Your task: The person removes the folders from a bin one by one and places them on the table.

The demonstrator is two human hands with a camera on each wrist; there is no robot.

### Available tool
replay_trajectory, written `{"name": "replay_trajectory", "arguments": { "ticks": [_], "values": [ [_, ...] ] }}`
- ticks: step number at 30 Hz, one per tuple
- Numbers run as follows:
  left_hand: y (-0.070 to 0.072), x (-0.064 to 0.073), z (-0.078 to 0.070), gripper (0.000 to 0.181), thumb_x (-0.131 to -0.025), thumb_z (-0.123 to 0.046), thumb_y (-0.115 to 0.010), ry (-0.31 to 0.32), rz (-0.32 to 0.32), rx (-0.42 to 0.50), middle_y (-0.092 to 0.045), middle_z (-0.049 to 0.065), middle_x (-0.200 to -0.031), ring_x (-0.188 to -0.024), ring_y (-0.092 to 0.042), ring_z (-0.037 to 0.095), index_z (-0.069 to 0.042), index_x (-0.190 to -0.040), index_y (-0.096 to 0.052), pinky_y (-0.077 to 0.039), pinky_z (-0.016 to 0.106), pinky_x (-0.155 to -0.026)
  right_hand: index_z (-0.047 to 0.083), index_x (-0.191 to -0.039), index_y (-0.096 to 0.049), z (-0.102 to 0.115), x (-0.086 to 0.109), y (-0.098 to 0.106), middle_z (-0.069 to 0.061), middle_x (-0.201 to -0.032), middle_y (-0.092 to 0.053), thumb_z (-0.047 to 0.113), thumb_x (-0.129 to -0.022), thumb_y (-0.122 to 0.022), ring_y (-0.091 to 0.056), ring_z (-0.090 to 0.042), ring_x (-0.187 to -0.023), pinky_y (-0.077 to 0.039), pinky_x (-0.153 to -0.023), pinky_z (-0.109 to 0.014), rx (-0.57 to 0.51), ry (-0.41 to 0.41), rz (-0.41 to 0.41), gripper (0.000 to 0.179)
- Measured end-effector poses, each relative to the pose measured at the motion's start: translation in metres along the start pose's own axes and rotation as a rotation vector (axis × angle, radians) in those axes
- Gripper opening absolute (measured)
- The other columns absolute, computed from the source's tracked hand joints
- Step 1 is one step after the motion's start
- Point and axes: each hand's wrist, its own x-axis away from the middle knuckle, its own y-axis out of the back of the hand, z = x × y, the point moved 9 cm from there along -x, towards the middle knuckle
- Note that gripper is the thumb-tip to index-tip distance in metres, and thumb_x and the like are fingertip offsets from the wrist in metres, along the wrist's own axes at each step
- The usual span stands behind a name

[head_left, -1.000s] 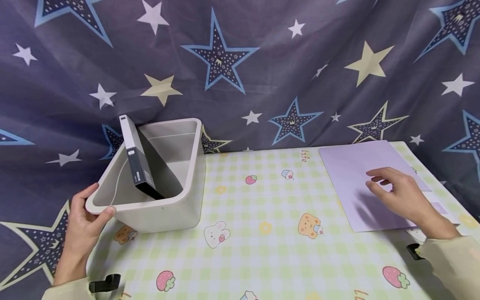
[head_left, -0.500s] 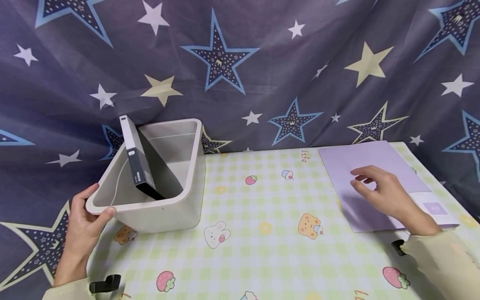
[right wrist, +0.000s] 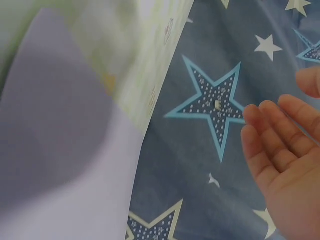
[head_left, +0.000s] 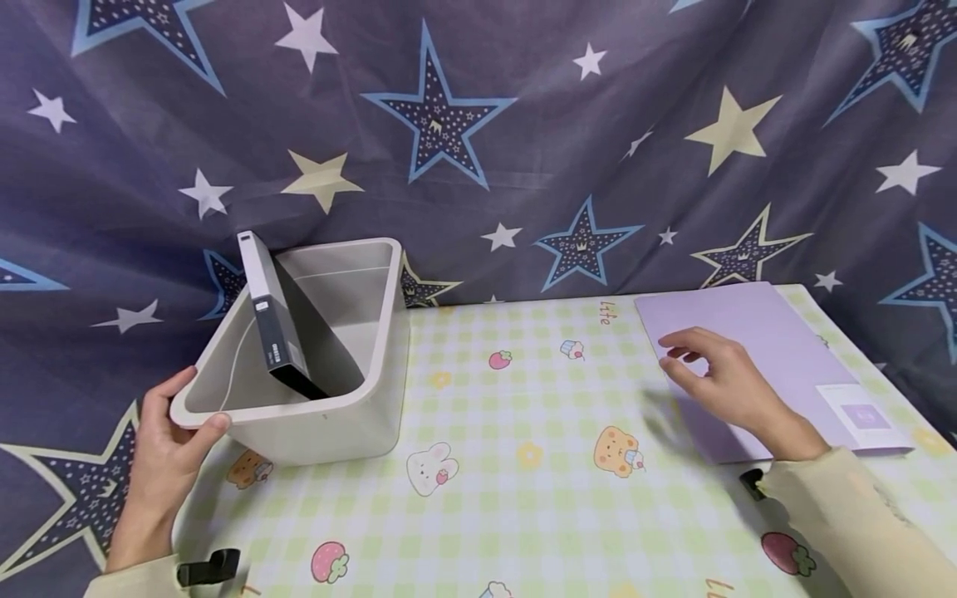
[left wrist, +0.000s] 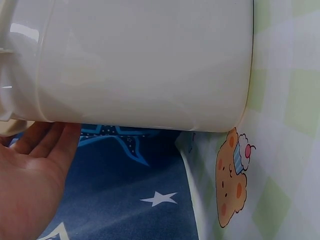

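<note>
My left hand (head_left: 166, 465) grips the near left corner of a light grey plastic bin (head_left: 321, 432), thumb over the rim and fingers on the outside. In the left wrist view the fingers (left wrist: 47, 142) touch the bin's wall (left wrist: 150, 65). Inside the bin a slim white and dark box (head_left: 272, 311) leans at a tilt, its upper end above the rim. On the right my right hand (head_left: 725, 382), fingers loosely bent and holding nothing, hovers over the left part of a purple folder (head_left: 792, 365) lying flat. The right wrist view also shows the folder (right wrist: 60, 125).
A table (head_left: 478, 531) with a green checked, cartoon-printed cover lies under everything. Behind it hangs a dark curtain (head_left: 523, 108) patterned with stars. The folder carries a white label (head_left: 860, 415) near its lower right corner.
My right hand has moved left across the folder, uncovering the white label. The left hand, the bin and the box in it stay as they were.
</note>
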Motion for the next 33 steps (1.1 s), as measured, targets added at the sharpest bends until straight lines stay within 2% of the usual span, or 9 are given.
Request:
{"name": "replay_trajectory", "arguments": {
  "ticks": [6,12,19,24,33],
  "values": [
    [0.002,0.001,0.000,0.072,-0.076,0.028,-0.055,0.000,0.001,-0.010,-0.046,0.009,-0.128,-0.102,-0.054,0.014,0.003,-0.141,-0.035,-0.046,0.010,-0.081,0.011,-0.106,-0.068,0.010,-0.007,-0.014,0.002,-0.100,-0.067,0.007,-0.084,-0.069,-0.061,-0.019,-0.085,-0.045,-0.061,-0.023,-0.049,0.024,0.005,0.022],
    [0.002,0.001,0.001,0.072,-0.076,0.029,-0.053,-0.001,0.005,0.019,-0.046,0.010,-0.128,-0.103,-0.054,0.014,0.003,-0.141,-0.035,-0.047,0.010,-0.081,0.011,-0.105,-0.068,0.020,-0.013,-0.023,0.004,-0.100,-0.066,0.007,-0.084,-0.069,-0.062,-0.018,-0.085,-0.045,-0.060,-0.023,-0.081,0.057,0.002,0.022],
    [0.001,0.001,0.001,0.072,-0.077,0.027,-0.055,-0.001,0.005,-0.001,-0.046,0.010,-0.128,-0.102,-0.053,0.014,0.003,-0.141,-0.035,-0.047,0.010,-0.081,0.013,-0.108,-0.068,0.027,-0.018,-0.030,0.006,-0.102,-0.066,0.009,-0.086,-0.068,-0.061,-0.017,-0.088,-0.046,-0.069,-0.022,-0.103,0.063,0.019,0.022],
    [0.000,0.001,0.002,0.071,-0.077,0.027,-0.055,-0.006,0.005,0.010,-0.047,0.010,-0.128,-0.102,-0.054,0.014,0.003,-0.141,-0.036,-0.047,0.011,-0.081,0.013,-0.108,-0.068,0.033,-0.020,-0.033,0.006,-0.103,-0.065,0.009,-0.087,-0.068,-0.062,-0.017,-0.088,-0.048,-0.070,-0.023,-0.110,0.077,0.026,0.022],
    [0.001,0.000,0.000,0.071,-0.077,0.028,-0.055,-0.015,0.009,0.009,-0.046,0.010,-0.129,-0.104,-0.053,0.015,0.004,-0.141,-0.035,-0.046,0.011,-0.083,0.013,-0.109,-0.067,0.047,-0.028,-0.038,0.004,-0.105,-0.065,0.010,-0.087,-0.067,-0.061,-0.017,-0.089,-0.051,-0.074,-0.034,-0.122,0.124,0.041,0.022]
  ]
}}
